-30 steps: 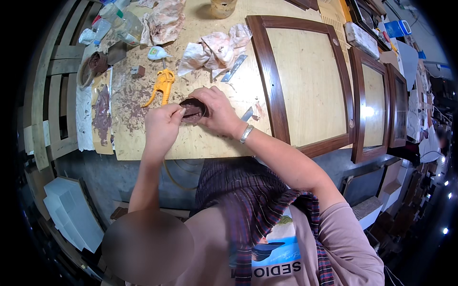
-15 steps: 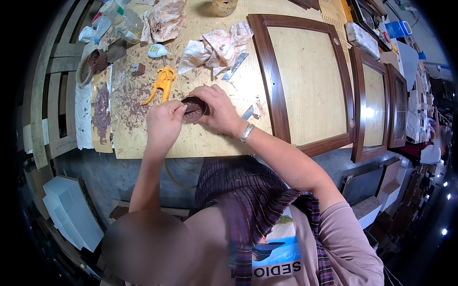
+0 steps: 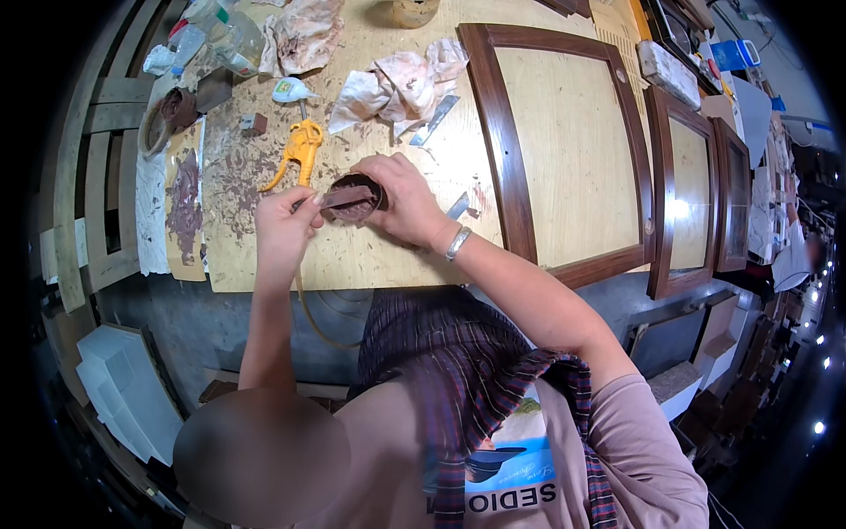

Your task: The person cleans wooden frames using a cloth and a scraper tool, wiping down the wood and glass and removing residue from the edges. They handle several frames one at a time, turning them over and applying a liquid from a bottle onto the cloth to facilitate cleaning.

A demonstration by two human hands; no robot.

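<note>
My left hand (image 3: 286, 222) pinches the end of a flat scraper (image 3: 345, 197), whose blade is coated in brown putty and lies across the mouth of a round dark tub (image 3: 381, 201). Brown putty shows inside the tub. From the right side my right hand (image 3: 401, 196) wraps round the tub, tilting its mouth toward me. Just beyond my left hand lies a yellow air blow gun (image 3: 303, 148), its hose running down past the table edge. Metal scraper blades (image 3: 434, 121) lie on the table beyond my right hand.
A dark brown wooden frame (image 3: 518, 176) lies to the right, with more glazed frames past it. Stained rags (image 3: 401, 88) and clear bottles (image 3: 233, 48) are at the back. A small brown block (image 3: 254, 124) sits left of the blow gun. Putty smears a board (image 3: 185, 207) at far left.
My left hand has drawn back to the left and slightly down, bringing the putty-coated scraper up into view at the tub's mouth. My right hand keeps the tub in nearly the same place.
</note>
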